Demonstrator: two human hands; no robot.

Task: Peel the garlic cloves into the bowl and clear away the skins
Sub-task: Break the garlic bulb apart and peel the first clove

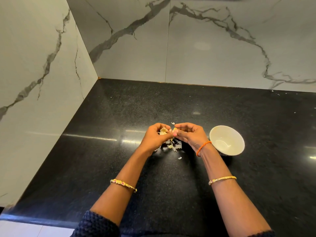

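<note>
Both arms reach out over the black counter (119,168), and the hands meet in the middle. The left hand (156,136) curls around a bunch of garlic (163,131). The right hand (189,134) pinches a small garlic clove (175,129) with its fingertips. Loose skins (172,146) lie on the counter just under the hands. A white bowl (239,144) sits near the right wrist. I see nothing inside it.

Head view; looks down, forward, seemingly close.
</note>
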